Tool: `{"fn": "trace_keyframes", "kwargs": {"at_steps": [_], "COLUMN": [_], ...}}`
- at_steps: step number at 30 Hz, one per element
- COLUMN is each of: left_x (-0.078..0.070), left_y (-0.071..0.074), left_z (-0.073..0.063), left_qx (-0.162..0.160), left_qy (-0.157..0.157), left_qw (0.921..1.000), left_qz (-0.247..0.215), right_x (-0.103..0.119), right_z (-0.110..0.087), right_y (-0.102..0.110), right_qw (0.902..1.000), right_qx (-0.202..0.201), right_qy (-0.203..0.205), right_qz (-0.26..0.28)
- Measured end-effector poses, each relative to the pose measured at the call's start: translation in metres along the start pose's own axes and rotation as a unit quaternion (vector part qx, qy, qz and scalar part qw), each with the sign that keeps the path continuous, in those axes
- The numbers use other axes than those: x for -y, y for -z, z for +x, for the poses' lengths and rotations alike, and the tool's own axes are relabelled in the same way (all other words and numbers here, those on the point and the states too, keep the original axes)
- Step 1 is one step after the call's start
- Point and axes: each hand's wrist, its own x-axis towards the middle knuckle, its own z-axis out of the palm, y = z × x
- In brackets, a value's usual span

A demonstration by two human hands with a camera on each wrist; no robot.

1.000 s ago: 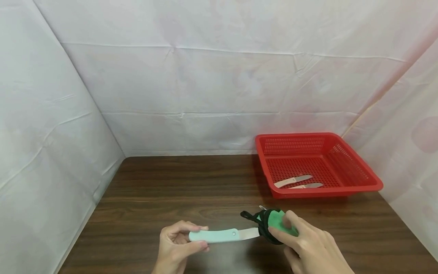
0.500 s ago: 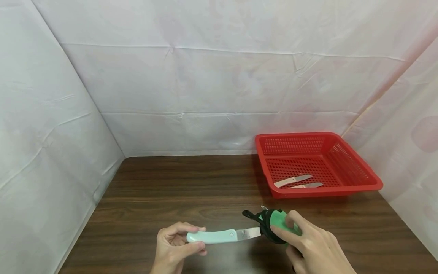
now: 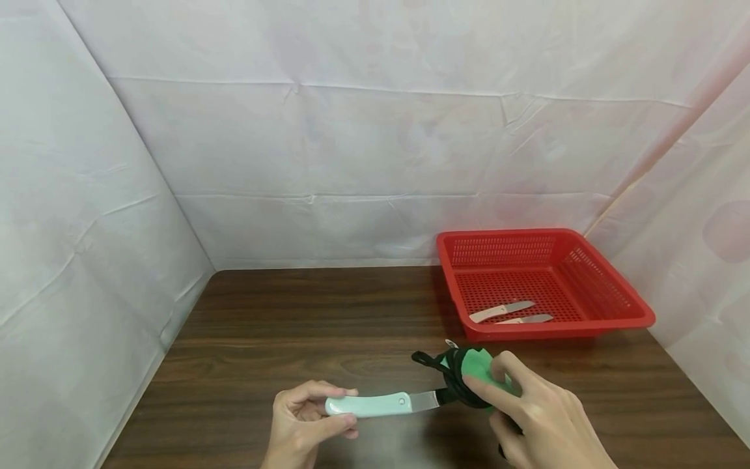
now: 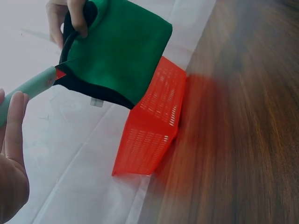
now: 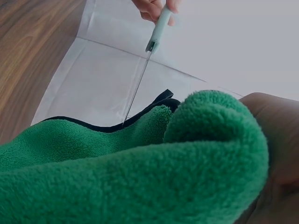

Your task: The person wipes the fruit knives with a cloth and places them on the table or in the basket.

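In the head view my left hand pinches the pale mint handle of a folding knife between thumb and fingers. Its blade is out and points right, toward a green plush cloth with black edging and a small black loop. My right hand grips this bunched cloth, which hides the front of the blade. Seen from the left wrist, the cloth hangs flat side out beyond the handle. The right wrist view shows the thin blade running down to the cloth's black edge.
A red plastic basket stands at the right rear of the dark wooden table. Two knives with pale handles lie inside it, blades out. White sheeting hangs behind and on both sides.
The right hand has shifted the cloth slightly up and away along the blade, and a strip of black edging now shows at the blade's covered end. The left hand has barely moved.
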Motion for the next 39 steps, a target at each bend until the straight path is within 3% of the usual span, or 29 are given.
{"fn": "trace_keyframes", "kwargs": {"at_steps": [6,17,31,39], "left_x": [0.002,0.011,0.012,0.004], "left_y": [-0.004,-0.011,-0.015,-0.01], "left_z": [0.003,0.009,0.01,0.006], "left_qx": [-0.008,-0.02,-0.025,-0.027], "left_qy": [0.01,-0.012,-0.009,0.002], "left_qw": [0.9999,0.999,0.9996,0.9995], "left_qz": [0.004,0.039,-0.004,-0.019], "right_x": [0.002,0.012,0.02,0.017], "right_z": [0.004,0.01,0.011,0.007], "right_y": [-0.002,-0.003,-0.01,-0.005], "right_qw": [0.9996,0.9994,0.9976,0.9958], "right_qx": [-0.016,0.015,0.054,0.089], "right_qy": [0.023,0.029,0.042,0.003], "right_qz": [0.006,0.013,-0.004,-0.018]}}
